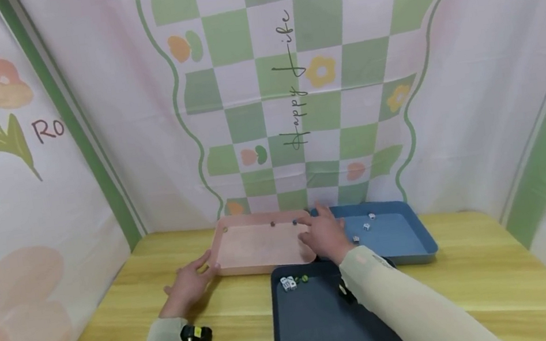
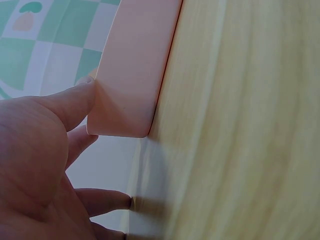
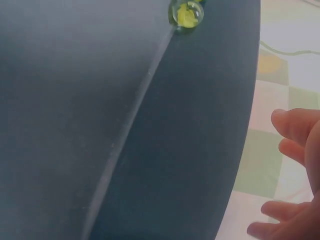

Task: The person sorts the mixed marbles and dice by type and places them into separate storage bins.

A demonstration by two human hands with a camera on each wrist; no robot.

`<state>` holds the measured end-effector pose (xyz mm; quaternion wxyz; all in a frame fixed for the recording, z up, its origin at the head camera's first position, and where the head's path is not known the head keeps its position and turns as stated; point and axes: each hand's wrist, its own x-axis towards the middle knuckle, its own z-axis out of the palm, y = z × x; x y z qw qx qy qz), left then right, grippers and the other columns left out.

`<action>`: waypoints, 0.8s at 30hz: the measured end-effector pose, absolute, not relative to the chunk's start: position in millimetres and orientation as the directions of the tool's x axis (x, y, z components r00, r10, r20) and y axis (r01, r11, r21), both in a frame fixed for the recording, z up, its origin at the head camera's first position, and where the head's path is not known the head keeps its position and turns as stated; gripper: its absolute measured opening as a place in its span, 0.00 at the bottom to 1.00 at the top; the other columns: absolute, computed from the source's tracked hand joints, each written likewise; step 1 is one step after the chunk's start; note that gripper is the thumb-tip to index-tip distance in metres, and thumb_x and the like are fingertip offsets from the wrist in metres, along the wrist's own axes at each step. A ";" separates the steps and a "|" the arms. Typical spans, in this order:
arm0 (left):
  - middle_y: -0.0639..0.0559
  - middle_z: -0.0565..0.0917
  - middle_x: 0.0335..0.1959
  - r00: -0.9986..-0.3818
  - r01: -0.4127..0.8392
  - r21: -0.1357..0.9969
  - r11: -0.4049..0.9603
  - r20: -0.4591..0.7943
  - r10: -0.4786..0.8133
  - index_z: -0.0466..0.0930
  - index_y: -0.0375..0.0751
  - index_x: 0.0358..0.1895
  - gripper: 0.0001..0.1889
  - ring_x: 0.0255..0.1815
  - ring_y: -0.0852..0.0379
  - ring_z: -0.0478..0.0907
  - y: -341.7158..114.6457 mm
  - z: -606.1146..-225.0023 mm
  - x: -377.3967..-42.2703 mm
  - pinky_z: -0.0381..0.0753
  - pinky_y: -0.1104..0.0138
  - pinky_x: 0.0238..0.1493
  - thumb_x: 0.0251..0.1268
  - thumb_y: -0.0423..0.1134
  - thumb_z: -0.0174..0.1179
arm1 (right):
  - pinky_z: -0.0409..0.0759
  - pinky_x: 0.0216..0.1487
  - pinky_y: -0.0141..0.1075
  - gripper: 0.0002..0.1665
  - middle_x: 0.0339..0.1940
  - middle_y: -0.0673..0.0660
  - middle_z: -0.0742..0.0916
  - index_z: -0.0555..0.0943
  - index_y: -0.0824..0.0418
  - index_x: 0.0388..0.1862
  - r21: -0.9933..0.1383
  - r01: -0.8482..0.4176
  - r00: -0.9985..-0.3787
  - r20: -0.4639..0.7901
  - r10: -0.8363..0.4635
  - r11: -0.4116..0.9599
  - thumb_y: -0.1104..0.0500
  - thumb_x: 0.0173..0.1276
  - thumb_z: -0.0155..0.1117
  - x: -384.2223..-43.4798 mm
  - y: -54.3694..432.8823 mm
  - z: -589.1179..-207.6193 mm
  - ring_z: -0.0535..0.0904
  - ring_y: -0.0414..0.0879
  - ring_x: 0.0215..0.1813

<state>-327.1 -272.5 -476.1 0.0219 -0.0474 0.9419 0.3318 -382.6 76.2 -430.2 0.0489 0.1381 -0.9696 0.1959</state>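
My left hand (image 1: 188, 286) touches the near left corner of a pink tray (image 1: 265, 267) with thumb and forefinger, its other fingers spread. The left wrist view shows the thumb (image 2: 80, 97) against that tray's rim. Over the tray's right end hangs my right hand (image 1: 326, 236), fingers extended, the forefinger by a small blue marble (image 1: 295, 223). No object shows between its fingers in the right wrist view. A dark marble (image 1: 272, 224) and a yellowish marble (image 1: 225, 229) lie along the pink tray's far side.
A blue tray (image 1: 402, 234) on the right bears white dice (image 1: 366, 227). Nearer, a dark tray (image 1: 326, 326), partly under the right forearm, holds several white dice (image 1: 288, 284) and green marbles (image 1: 304, 278). A patterned curtain (image 1: 281, 76) hangs behind the wooden table (image 1: 242, 326).
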 end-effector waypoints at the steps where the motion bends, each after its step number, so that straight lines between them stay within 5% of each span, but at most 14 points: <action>1: 0.38 0.62 0.74 -0.994 -0.105 0.622 0.776 -0.072 -0.076 0.61 0.60 0.77 0.34 0.73 0.21 0.39 -272.3 -476.0 -326.9 0.22 0.21 0.53 0.72 0.66 0.49 | 0.57 0.64 0.73 0.24 0.73 0.60 0.73 0.79 0.50 0.67 -0.365 -0.310 -0.950 0.160 -0.269 0.878 0.51 0.75 0.62 -381.7 76.7 -430.3 0.52 0.63 0.78; 4: 0.37 0.62 0.74 -0.994 -0.107 0.621 0.777 -0.071 -0.080 0.61 0.60 0.77 0.34 0.73 0.20 0.39 -272.1 -476.2 -326.9 0.23 0.21 0.53 0.72 0.65 0.50 | 0.68 0.64 0.62 0.23 0.66 0.59 0.80 0.80 0.55 0.66 -0.381 -0.387 -0.921 0.204 -0.332 0.839 0.53 0.74 0.62 -377.2 78.4 -430.1 0.62 0.61 0.74; 9: 0.37 0.62 0.74 -0.994 -0.105 0.619 0.778 -0.075 -0.075 0.60 0.60 0.77 0.33 0.73 0.20 0.38 -272.1 -475.1 -326.6 0.22 0.20 0.52 0.73 0.64 0.49 | 0.74 0.61 0.55 0.26 0.75 0.63 0.69 0.79 0.56 0.66 -0.466 -0.434 -0.901 0.236 -0.364 0.771 0.51 0.72 0.65 -362.9 80.4 -426.9 0.71 0.58 0.69; 24: 0.37 0.63 0.74 -0.995 -0.101 0.618 0.779 -0.065 -0.077 0.61 0.60 0.77 0.34 0.73 0.19 0.40 -275.0 -481.0 -332.0 0.22 0.20 0.51 0.72 0.65 0.49 | 0.72 0.63 0.57 0.18 0.70 0.58 0.75 0.86 0.53 0.55 -0.416 -0.708 -0.703 0.338 -0.626 0.571 0.53 0.68 0.71 -322.4 93.8 -428.2 0.64 0.59 0.73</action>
